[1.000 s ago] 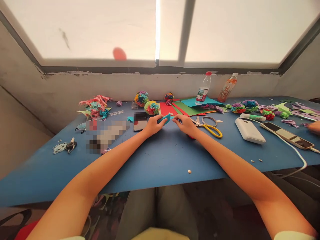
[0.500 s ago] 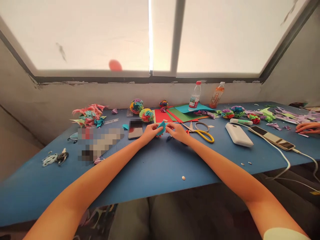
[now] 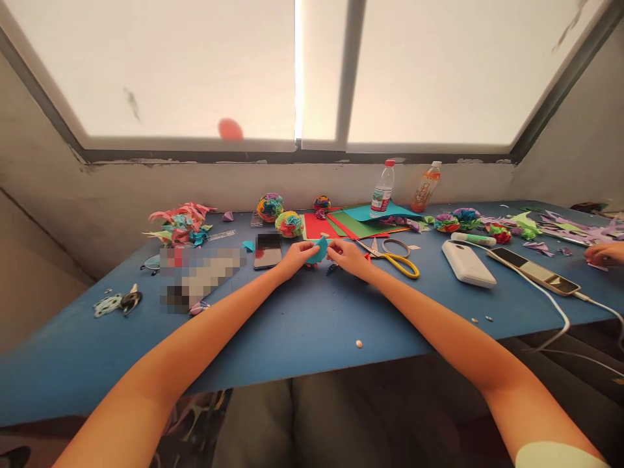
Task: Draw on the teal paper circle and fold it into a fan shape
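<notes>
Between my hands, just above the blue table (image 3: 312, 325), is a small folded piece of blue paper (image 3: 319, 251). My left hand (image 3: 296, 256) pinches it from the left side. On its right edge the fingertips of my right hand (image 3: 345, 256) are closed together. Scissors with yellow handles (image 3: 400, 265) lie beside my right hand, next to a roll of tape (image 3: 396, 247). A dark phone (image 3: 268, 251) rests to the left of my left hand, with a scrap of blue paper (image 3: 248, 246) by it.
Coloured paper sheets (image 3: 319, 227) lie behind my hands, with a clear bottle (image 3: 383, 190) and an orange drink bottle (image 3: 427, 186). Paper balls (image 3: 289, 224) sit nearby. A white power bank (image 3: 468, 264), glue stick (image 3: 472, 239) and cabled phone (image 3: 533, 270) lie right, near another person's hand (image 3: 604, 253).
The view has shifted slightly. The blue paper is turned a little between my fingers, and both hands keep their hold. The other person's hand has moved slightly at the right edge.
</notes>
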`<state>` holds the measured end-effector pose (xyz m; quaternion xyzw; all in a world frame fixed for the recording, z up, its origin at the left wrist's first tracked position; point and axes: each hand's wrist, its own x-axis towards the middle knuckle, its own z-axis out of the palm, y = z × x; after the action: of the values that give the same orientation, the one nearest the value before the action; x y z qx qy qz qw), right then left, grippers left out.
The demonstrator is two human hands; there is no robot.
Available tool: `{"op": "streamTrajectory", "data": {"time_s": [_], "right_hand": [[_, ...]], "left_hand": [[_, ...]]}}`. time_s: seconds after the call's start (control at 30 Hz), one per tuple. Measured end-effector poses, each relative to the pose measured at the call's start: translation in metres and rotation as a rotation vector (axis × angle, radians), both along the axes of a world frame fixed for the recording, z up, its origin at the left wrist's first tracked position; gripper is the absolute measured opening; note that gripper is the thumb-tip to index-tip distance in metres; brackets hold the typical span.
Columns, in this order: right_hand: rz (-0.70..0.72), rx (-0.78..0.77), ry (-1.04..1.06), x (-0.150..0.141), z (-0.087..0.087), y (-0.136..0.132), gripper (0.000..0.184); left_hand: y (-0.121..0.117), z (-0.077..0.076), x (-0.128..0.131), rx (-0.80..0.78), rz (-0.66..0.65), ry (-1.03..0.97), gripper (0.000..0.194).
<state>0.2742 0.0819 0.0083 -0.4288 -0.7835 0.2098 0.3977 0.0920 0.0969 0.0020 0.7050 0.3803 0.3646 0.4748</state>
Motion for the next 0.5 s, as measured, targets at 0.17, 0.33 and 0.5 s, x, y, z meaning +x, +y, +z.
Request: {"op": "streamTrajectory", "data": {"time_s": [0.17,0.33,0.5], "right_hand": [[0.027,-0.048,-0.013,-0.002,-0.0013,-0.0026,0.023],[0.029,-0.076,-0.051,-0.0022,0.0046,-0.0049,0.023],[0.031,-0.08,-0.074,-0.0019,0.0052,-0.0058,0.025]], "left_hand": [[0.0018,-0.0026,0.0001,-0.006,0.004,0.01,0.028],[0.0003,-0.0015,0.0,0.01,0.032,-0.022,0.029],[-0.0043,-0.0026,-0.0012,0.077,0.096,-0.031,0.027]]}}
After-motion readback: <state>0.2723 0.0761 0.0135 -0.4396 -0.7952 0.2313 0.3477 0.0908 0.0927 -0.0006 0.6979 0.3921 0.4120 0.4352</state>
